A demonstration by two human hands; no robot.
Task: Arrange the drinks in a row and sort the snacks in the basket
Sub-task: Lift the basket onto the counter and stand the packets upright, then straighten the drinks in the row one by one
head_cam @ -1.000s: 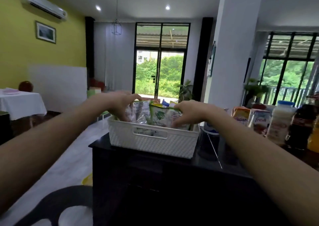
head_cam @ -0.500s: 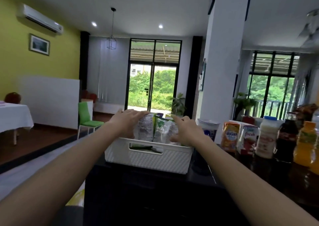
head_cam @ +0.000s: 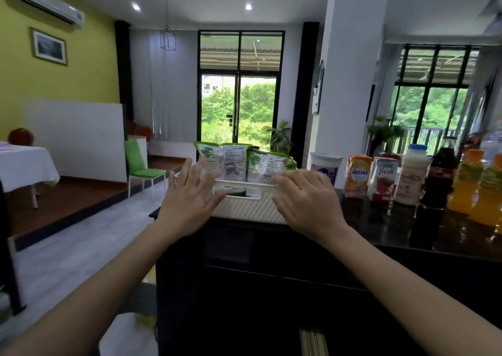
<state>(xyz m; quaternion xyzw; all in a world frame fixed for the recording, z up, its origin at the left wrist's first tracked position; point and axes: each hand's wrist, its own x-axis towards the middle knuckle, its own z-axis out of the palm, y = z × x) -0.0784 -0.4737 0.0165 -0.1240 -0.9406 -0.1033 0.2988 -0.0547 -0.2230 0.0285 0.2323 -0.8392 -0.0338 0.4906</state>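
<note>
Left hand (head_cam: 190, 201) and right hand (head_cam: 307, 201) pulled back — hiding basket (head_cam: 244, 206) corners.

Yellow wall (head_cam: 89, 78), green chair (head_cam: 137, 162), glass doors (head_cam: 239, 108)

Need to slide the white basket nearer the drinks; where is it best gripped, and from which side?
Hook your fingers into the cut-out handle in the near wall of the white basket, coming in from the front at rim height. The snack packets stand tall above the top edge, so a reach from above would likely crush or tip them.
</note>
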